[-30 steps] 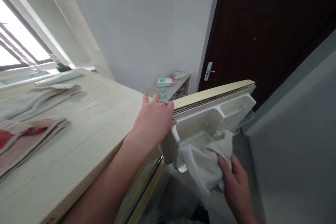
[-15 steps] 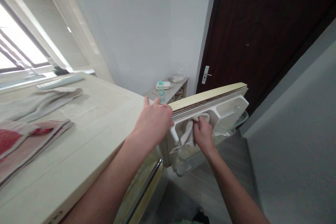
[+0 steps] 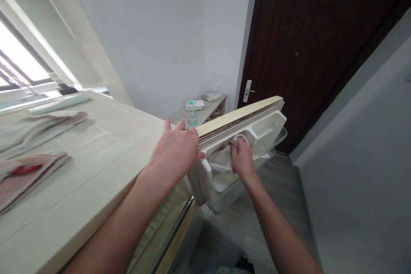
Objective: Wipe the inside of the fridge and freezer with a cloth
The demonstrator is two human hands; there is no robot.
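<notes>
My left hand point(image 3: 175, 152) rests on the top corner of an open cream fridge door point(image 3: 239, 115), fingers curled over its edge. My right hand point(image 3: 242, 158) is closed on a white cloth point(image 3: 221, 160) and presses it into the upper white compartment on the door's inner side. Below the cloth hangs a clear plastic door shelf point(image 3: 224, 197).
The cream fridge top point(image 3: 96, 145) carries folded cloths point(image 3: 28, 126) and a red-and-white towel point(image 3: 22, 177) at left. A window is at far left. A low shelf with a water bottle point(image 3: 192, 113) stands by the white wall. A dark brown door point(image 3: 305, 51) is behind.
My right hand rose from below the door shelf with the cloth up into the upper door compartment, and now rubs there. My left hand stayed on the door's top corner.
</notes>
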